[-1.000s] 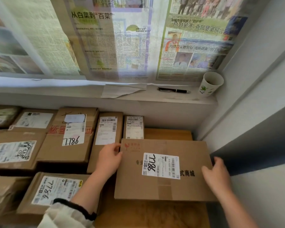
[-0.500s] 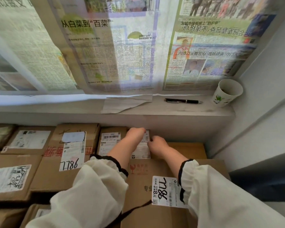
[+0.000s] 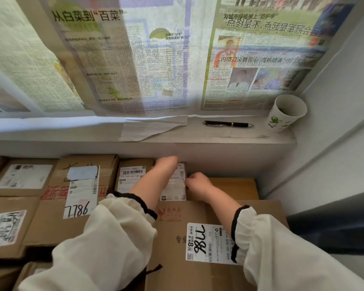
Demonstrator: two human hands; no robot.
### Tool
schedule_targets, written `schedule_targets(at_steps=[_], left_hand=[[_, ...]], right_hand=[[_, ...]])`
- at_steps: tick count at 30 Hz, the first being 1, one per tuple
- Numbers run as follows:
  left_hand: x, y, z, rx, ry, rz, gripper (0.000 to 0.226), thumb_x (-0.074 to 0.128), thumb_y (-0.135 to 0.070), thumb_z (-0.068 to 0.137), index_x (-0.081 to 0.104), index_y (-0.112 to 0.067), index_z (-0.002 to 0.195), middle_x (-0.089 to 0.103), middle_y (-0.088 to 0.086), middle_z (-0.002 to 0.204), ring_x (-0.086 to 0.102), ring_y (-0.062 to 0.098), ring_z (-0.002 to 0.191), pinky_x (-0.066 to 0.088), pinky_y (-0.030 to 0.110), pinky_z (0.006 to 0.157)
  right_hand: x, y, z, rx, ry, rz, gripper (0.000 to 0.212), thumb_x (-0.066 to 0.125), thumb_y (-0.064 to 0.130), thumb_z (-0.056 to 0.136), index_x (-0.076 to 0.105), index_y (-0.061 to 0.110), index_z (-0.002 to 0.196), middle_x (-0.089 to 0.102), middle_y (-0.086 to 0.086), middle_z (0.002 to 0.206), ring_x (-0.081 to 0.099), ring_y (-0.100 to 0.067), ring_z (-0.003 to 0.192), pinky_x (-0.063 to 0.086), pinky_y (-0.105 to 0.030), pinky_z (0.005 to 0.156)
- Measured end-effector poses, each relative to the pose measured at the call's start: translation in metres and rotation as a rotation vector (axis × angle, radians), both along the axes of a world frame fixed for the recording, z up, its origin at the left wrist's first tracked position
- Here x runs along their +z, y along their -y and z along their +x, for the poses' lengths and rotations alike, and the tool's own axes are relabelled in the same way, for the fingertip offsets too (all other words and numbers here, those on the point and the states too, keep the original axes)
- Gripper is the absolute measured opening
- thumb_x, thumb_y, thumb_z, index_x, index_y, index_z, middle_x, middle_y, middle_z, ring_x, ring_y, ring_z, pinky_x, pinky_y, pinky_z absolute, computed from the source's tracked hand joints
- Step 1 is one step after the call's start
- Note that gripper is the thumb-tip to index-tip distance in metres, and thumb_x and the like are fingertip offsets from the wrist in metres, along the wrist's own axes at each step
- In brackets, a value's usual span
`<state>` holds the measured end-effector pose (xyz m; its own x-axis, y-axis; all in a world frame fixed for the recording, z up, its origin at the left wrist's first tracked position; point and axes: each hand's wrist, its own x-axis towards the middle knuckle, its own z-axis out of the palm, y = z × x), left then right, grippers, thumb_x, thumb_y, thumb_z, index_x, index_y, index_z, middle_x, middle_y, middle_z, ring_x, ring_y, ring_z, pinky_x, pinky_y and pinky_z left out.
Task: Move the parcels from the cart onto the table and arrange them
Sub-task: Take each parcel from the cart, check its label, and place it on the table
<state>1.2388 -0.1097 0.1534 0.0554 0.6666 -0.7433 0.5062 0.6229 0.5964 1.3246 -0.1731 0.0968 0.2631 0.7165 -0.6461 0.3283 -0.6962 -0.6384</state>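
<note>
Both hands are reaching across a flat box [image 3: 198,269], whose white label is reading "7786" and "8元", to a small parcel [image 3: 177,187] lying at the back of the table [image 3: 235,187] by the wall. The right hand [image 3: 198,183] is gripping the parcel's right edge with curled fingers, while the left hand [image 3: 166,168] is lying along its top, fingertips hidden, so its hold cannot be told. A box [image 3: 51,223] to the left is also showing "7786", and a leaf-printed paper cup [image 3: 282,120], its inside dark, is standing beside a pen [image 3: 228,124] on the sill.
</note>
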Motion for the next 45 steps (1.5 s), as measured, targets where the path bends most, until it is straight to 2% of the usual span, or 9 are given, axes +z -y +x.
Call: schedule_targets(at_steps=[3, 7, 11, 14, 17, 22, 32, 38, 45], left_hand=[[0.003, 0.003, -0.001, -0.011, -0.003, 0.008, 0.011, 0.044, -0.016, 0.095, 0.045, -0.008, 0.087, 0.045, 0.007, 0.083, 0.048, 0.023, 0.083, 0.043, 0.036, 0.088], [0.003, 0.005, -0.006, -0.019, 0.021, 0.041, 0.017, 0.048, -0.018, 0.089, 0.05, -0.005, 0.099, 0.059, 0.015, 0.109, 0.057, 0.03, 0.1, 0.048, 0.038, 0.087], [0.018, 0.007, -0.016, 0.027, 0.098, 0.025, 0.012, 0.047, -0.019, 0.09, 0.054, -0.009, 0.09, 0.064, 0.01, 0.089, 0.058, 0.02, 0.076, 0.04, 0.03, 0.059], [0.033, 0.011, -0.023, 0.063, 0.178, -0.013, 0.017, 0.047, -0.025, 0.092, 0.047, -0.017, 0.078, 0.052, 0.003, 0.077, 0.044, 0.018, 0.067, 0.038, 0.041, 0.079], [0.052, 0.019, -0.03, 0.074, 0.295, -0.035, 0.017, 0.046, -0.028, 0.093, 0.049, -0.016, 0.08, 0.057, 0.006, 0.085, 0.051, 0.024, 0.078, 0.035, 0.047, 0.084], [0.093, 0.03, -0.049, 0.035, 0.386, 0.064, 0.029, 0.047, -0.029, 0.091, 0.053, -0.013, 0.115, 0.06, 0.012, 0.111, 0.052, 0.032, 0.115, 0.034, 0.062, 0.101], [0.124, 0.122, -0.129, 0.088, 0.436, 0.131, 0.036, 0.048, -0.028, 0.091, 0.059, -0.009, 0.12, 0.06, 0.011, 0.117, 0.057, 0.029, 0.106, 0.055, 0.055, 0.074], [0.108, 0.189, -0.165, 0.179, 0.442, 0.068, 0.03, 0.049, -0.03, 0.091, 0.061, -0.014, 0.113, 0.062, 0.01, 0.112, 0.06, 0.028, 0.102, 0.053, 0.055, 0.08], [0.083, 0.248, -0.205, 0.201, 0.428, -0.016, 0.028, 0.051, -0.032, 0.09, 0.061, -0.016, 0.112, 0.063, 0.01, 0.112, 0.056, 0.031, 0.108, 0.045, 0.06, 0.092]], right_hand=[[0.008, 0.001, -0.004, -0.052, 0.028, -0.003, 0.019, 0.046, 0.018, 0.09, 0.053, 0.012, 0.074, 0.055, -0.003, 0.075, 0.053, -0.022, 0.072, 0.035, -0.025, 0.049], [0.014, 0.005, -0.004, -0.082, 0.038, 0.001, 0.014, 0.047, 0.019, 0.09, 0.056, 0.01, 0.086, 0.058, -0.006, 0.085, 0.056, -0.024, 0.08, 0.04, -0.025, 0.059], [0.028, 0.006, 0.0, -0.152, -0.007, -0.006, 0.013, 0.046, 0.019, 0.092, 0.054, 0.011, 0.085, 0.06, -0.008, 0.093, 0.06, -0.026, 0.088, 0.048, -0.03, 0.067], [0.048, 0.002, 0.003, -0.176, -0.056, -0.006, 0.017, 0.049, 0.023, 0.088, 0.055, 0.008, 0.093, 0.062, -0.009, 0.094, 0.062, -0.026, 0.089, 0.052, -0.033, 0.065], [0.081, 0.002, 0.005, -0.146, -0.077, -0.007, 0.027, 0.052, 0.026, 0.083, 0.053, 0.005, 0.099, 0.064, -0.013, 0.103, 0.063, -0.031, 0.097, 0.053, -0.044, 0.086], [0.14, 0.013, 0.005, -0.065, -0.054, 0.015, 0.035, 0.044, 0.028, 0.092, 0.046, 0.009, 0.121, 0.056, -0.011, 0.116, 0.058, -0.032, 0.101, 0.053, -0.042, 0.079], [0.179, 0.102, -0.04, 0.079, -0.192, 0.082, 0.029, 0.048, 0.031, 0.093, 0.057, 0.008, 0.108, 0.07, -0.012, 0.097, 0.07, -0.026, 0.085, 0.059, -0.043, 0.072], [0.164, 0.147, -0.083, 0.157, -0.092, 0.017, 0.041, 0.048, 0.035, 0.094, 0.049, 0.012, 0.127, 0.065, -0.005, 0.106, 0.065, -0.022, 0.092, 0.059, -0.036, 0.062], [0.143, 0.218, -0.123, 0.138, -0.085, -0.057, 0.039, 0.05, 0.041, 0.092, 0.05, 0.017, 0.122, 0.061, -0.004, 0.117, 0.061, -0.021, 0.101, 0.058, -0.038, 0.081]])
